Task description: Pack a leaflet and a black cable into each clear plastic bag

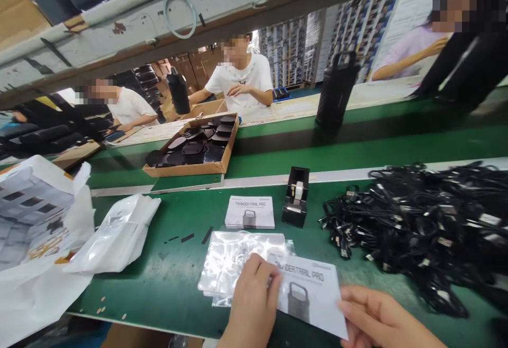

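A white booklet (313, 297) printed "THUNDER TRAIL PRO" lies tilted at the table's front edge. My right hand (371, 313) pinches its right end between thumb and fingers. At the booklet's left end my left hand (256, 295) is closed, its fingertips on the edge of a clear plastic bag (224, 260) from a flat pile. Clear film seems to lie over the booklet's left end; my fingers hide how far. Behind the pile sits a stack of the same booklets (250, 213), beside a black tape dispenser (296, 197).
Black cables (420, 226) are heaped at right, white pouches (119, 229) at left. Beyond are a cardboard tray (190, 165) of dark flat pieces and a black handled bottle-shaped item (337, 91) on the green belt (273, 144). A shelf beam (130, 25) crosses above; several people work opposite.
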Motion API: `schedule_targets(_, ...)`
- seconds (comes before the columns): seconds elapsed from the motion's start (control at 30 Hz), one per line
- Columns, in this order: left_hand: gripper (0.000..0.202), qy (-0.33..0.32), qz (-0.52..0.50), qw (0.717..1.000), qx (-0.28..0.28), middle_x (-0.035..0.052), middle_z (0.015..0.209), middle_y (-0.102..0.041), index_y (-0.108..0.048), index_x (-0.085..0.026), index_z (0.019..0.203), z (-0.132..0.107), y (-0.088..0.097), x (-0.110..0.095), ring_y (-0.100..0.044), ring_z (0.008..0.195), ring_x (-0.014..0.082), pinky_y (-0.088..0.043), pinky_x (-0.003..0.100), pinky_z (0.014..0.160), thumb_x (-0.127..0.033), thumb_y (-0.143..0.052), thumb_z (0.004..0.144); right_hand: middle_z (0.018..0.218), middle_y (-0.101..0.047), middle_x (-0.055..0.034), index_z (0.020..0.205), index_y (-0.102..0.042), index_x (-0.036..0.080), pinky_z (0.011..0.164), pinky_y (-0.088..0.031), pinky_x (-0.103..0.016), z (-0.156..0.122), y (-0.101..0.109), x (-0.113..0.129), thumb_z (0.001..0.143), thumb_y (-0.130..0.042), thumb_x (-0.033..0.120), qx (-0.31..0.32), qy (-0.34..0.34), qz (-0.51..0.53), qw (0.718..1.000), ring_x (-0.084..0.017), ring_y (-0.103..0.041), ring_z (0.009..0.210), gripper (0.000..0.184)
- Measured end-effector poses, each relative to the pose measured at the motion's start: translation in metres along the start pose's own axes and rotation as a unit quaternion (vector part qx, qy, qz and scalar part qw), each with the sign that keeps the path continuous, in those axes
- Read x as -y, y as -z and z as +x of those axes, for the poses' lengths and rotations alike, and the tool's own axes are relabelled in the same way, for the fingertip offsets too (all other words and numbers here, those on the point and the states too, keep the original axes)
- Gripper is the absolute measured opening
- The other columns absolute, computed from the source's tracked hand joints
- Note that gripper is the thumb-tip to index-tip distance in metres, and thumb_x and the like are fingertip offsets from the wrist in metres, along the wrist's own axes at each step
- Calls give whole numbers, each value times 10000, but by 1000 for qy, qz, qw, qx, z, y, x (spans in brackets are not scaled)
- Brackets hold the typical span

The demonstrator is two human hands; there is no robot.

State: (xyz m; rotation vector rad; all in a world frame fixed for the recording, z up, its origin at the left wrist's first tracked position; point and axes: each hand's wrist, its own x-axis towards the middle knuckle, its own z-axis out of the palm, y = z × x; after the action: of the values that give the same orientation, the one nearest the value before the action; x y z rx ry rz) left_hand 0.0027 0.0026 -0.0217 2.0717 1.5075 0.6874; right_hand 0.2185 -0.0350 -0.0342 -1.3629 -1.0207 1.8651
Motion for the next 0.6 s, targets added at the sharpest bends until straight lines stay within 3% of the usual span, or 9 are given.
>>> schedule_targets(0.17, 146, 16, -103, 995, 4, 16, 778, -542, -590, -214, 758, 3, 4, -8, -541, 660, 164, -429, 266, 606, -227, -495, 869, 540, -605, 35, 684, -510, 190, 341, -320, -158, 30, -37, 17, 778, -545, 442, -70, 62, -92, 991, -63, -484, 349, 271)
schedule_targets(0.27, 158, -8, -121, 993, 5, 19, 782, -536, -583, -213, 765, 4, 3, -8, -542, 688, 170, -433, 270, 631, -239, -476, 878, 574, -624, 34, 676, -569, 176, 396, -397, -173, 52, -63, 28, 773, -527, 252, -76, 113, -155, 978, -83, -540, 416, 130)
schedule_targets(0.33, 173, -29, -106, 994, -9, 23, 787, -535, -567, -210, 764, 5, 2, -6, -545, 719, 176, -435, 286, 673, -231, -448, 888, 602, -655, 30, 671, -629, 185, 463, -457, -199, 56, -65, 38, 768, -513, 189, -85, 155, -222, 959, -108, -586, 477, 152)
schedule_targets(0.43, 186, -38, -63, 997, -24, 29, 788, -538, -554, -211, 776, 4, -2, 1, -543, 707, 180, -426, 293, 661, -223, -417, 901, 816, -706, -32, 803, -705, 217, 702, -512, -313, 47, -34, 57, 821, -474, 233, -186, 213, -338, 898, -191, -648, 739, 233)
schedule_targets(0.5, 168, -45, -20, 998, -28, 33, 786, -548, -558, -212, 772, 4, -6, 5, -542, 720, 193, -417, 302, 656, -201, -436, 887, 1046, -650, -164, 1031, -678, 150, 897, -406, -520, 35, 6, 66, 835, -429, 291, -321, 224, -410, 824, -334, -562, 1023, 347)
schedule_targets(0.57, 156, -59, 30, 997, -27, 38, 780, -561, -558, -209, 742, 3, -10, 6, -536, 745, 214, -408, 320, 666, -162, -463, 856, 1189, -541, -283, 1109, -632, 63, 895, -282, -690, 24, 47, 71, 836, -371, 326, -424, 214, -465, 747, -472, -418, 1163, 460)
schedule_targets(0.6, 160, -63, 50, 997, -22, 40, 780, -567, -556, -206, 727, 3, -11, 6, -531, 749, 221, -403, 327, 667, -144, -465, 844, 1189, -538, -300, 1081, -641, 51, 877, -278, -710, 19, 64, 72, 828, -358, 336, -448, 213, -488, 718, -499, -395, 1175, 475)
